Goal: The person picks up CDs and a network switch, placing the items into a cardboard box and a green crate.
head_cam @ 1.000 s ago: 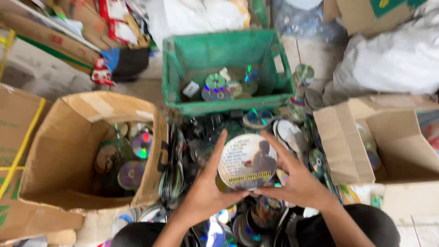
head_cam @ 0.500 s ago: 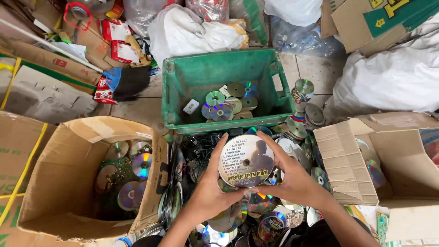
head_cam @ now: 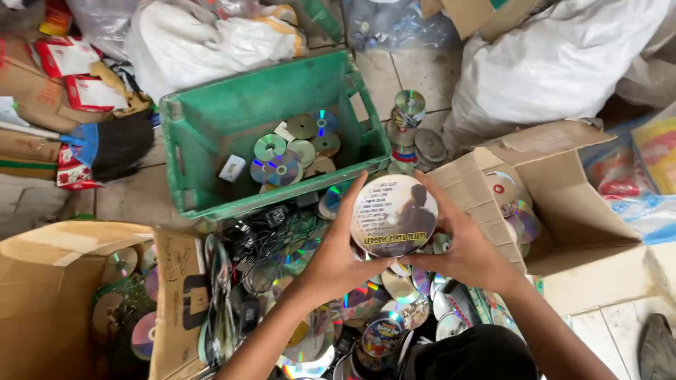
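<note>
Red-and-white flat packets (head_cam: 67, 56) lie on the floor at the far left. A round printed disc label (head_cam: 394, 214), cream with a dark figure, sits centrally. A small white card (head_cam: 232, 168) rests inside the green crate (head_cam: 184, 151).

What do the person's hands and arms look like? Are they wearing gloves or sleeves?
No gloves: the left hand and the right hand are both bare, and I see no rings, watch or bracelets. Both forearms are bare too, with no sleeves showing down to the bottom edge of the picture. The fingernails are short and plain.
</note>
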